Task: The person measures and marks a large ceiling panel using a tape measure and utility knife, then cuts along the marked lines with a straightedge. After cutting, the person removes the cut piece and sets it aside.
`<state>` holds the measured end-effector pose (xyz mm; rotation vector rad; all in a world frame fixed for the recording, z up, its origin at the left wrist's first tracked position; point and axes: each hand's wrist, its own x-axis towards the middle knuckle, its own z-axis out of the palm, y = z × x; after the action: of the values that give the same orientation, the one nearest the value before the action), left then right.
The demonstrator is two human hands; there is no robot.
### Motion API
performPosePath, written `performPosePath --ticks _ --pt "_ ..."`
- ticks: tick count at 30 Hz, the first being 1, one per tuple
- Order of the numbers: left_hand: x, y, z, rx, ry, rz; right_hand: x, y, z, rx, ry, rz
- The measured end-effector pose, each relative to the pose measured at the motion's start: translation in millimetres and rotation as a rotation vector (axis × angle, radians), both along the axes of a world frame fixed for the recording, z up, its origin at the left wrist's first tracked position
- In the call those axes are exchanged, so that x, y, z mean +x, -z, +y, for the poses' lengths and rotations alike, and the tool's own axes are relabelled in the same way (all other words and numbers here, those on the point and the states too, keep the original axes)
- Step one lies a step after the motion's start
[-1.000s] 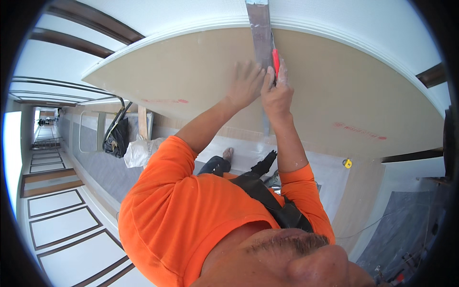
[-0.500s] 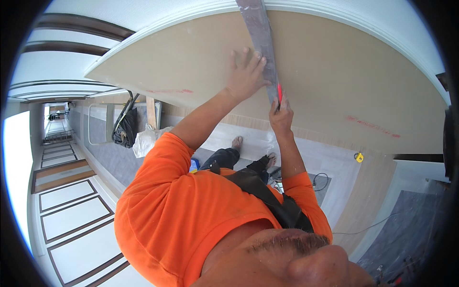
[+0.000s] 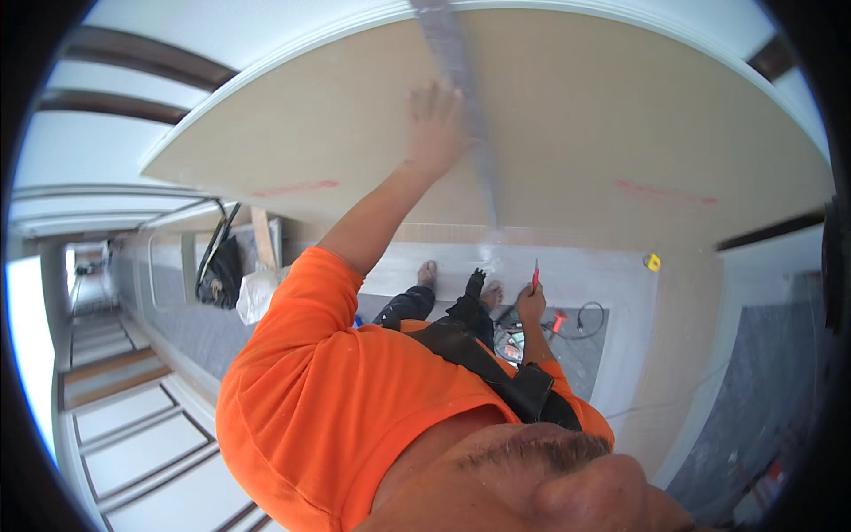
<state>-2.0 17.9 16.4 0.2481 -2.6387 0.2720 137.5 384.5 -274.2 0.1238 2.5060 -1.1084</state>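
A large tan board spans the upper part of the head view, with faint red print on it. Across it runs a long grey straightedge, blurred by motion. My left hand lies flat against the board with its fingers spread, its thumb side by the straightedge's left edge. Lower down, off the board, my right hand is closed around a red utility knife, whose thin tip points up.
A yellow tape measure is at the right. Near my right forearm are a red-handled object and a looped dark cable. A black bag and a white sack are at the left. My feet are below the board.
My right hand has drawn the knife down and away from the straightedge, toward my body. My left hand and the straightedge have shifted slightly left in view.
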Motion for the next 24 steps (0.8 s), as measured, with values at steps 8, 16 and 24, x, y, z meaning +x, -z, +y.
performPosePath --ticks 8,16,24 --pt "-25.8 -4.0 33.4 0.724 -0.059 0.561 113.1 7.7 183.0 0.327 0.246 -0.154" --pt "-23.7 -7.6 89.3 0.871 0.191 0.258 161.1 3.4 211.2 0.218 0.689 -0.082" --pt "-16.5 -53.2 193.8 0.893 0.780 0.048 -6.7 -157.9 90.2 -0.341 0.589 0.190"
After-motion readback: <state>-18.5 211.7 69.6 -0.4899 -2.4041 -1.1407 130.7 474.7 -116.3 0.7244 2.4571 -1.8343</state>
